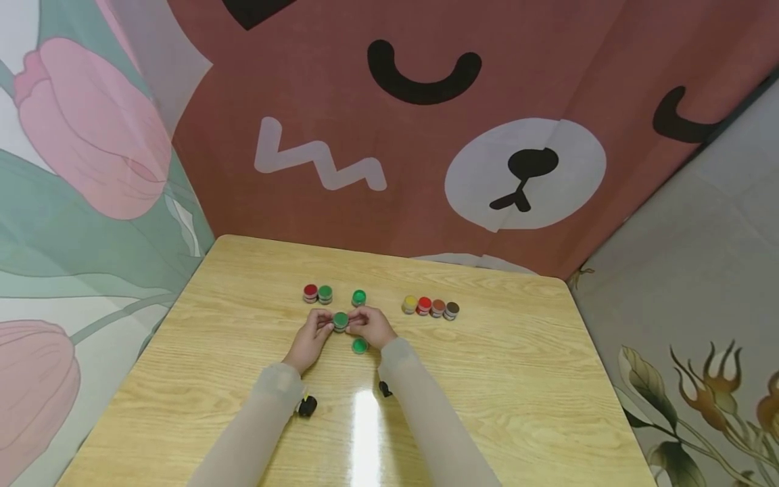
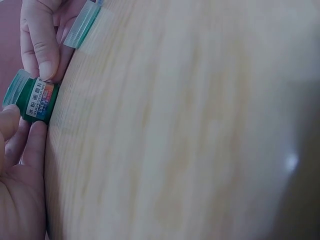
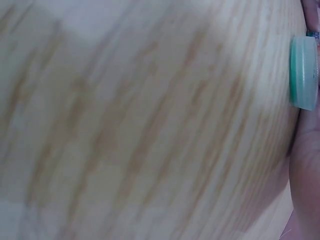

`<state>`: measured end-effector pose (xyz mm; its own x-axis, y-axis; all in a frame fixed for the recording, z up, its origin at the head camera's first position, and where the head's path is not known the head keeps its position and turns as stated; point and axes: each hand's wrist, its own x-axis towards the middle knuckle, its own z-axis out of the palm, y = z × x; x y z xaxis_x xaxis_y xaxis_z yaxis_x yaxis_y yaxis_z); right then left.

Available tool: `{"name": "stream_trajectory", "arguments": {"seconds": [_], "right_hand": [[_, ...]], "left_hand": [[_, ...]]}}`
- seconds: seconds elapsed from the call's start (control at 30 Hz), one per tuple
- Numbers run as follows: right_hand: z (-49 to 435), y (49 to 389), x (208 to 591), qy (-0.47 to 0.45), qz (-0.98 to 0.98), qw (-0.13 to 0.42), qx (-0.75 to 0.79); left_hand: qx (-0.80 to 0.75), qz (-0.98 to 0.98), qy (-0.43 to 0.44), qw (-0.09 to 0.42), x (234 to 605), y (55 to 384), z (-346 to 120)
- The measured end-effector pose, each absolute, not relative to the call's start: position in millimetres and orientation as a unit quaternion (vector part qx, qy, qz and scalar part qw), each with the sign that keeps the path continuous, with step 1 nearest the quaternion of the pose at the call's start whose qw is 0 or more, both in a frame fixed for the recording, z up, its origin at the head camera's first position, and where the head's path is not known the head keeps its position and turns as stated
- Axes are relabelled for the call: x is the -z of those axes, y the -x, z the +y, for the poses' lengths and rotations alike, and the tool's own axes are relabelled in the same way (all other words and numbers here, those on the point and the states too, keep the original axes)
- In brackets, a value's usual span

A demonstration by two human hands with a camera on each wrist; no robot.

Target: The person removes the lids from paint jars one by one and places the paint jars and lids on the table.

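Both hands meet at one small green gouache paint jar (image 1: pixel 340 321) with a translucent lid, low over the table. My left hand (image 1: pixel 310 338) pinches it from the left; in the left wrist view its thumb lies at the lid side of the labelled jar (image 2: pixel 40 97). From the other side my right hand (image 1: pixel 373 327) grips the jar, its thumb on the label. Just in front of the right hand lies a loose green-tinted lid (image 1: pixel 360 346), flat on the wood. Behind the hands stands another jar (image 1: pixel 359 297), bright green on top.
Back left on the wooden table (image 1: pixel 517 379), a dark red jar (image 1: pixel 310 293) and a green jar (image 1: pixel 325 293) stand side by side. Right of the hands is a row of several jars, from yellow (image 1: pixel 410 304) to dark brown (image 1: pixel 451 310). A patterned cloth hangs behind.
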<state>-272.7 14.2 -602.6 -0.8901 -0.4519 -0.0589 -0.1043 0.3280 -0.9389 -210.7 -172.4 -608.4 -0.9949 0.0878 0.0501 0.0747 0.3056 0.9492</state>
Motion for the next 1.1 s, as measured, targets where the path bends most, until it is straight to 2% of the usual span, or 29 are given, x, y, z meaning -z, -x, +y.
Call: {"name": "stream_trajectory", "arguments": {"seconds": [0.37, 0.83, 0.93, 1.1], "right_hand": [[11.7, 268.4, 598.2, 0.163, 0.805, 0.157, 0.548], [15.3, 271.4, 601.1, 0.157, 0.8, 0.166, 0.555], [14.9, 271.2, 601.0, 0.155, 0.801, 0.167, 0.554], [15.4, 271.4, 599.3, 0.161, 0.798, 0.167, 0.557]], "left_hand": [[-0.539, 0.84, -0.064, 0.01, 605.0, 210.1, -173.7], [-0.553, 0.831, -0.053, 0.024, 603.6, 210.9, -172.6], [-0.547, 0.833, -0.066, 0.036, 599.6, 211.5, -174.9], [-0.464, 0.875, -0.135, 0.008, 586.9, 216.2, -183.2]]}}
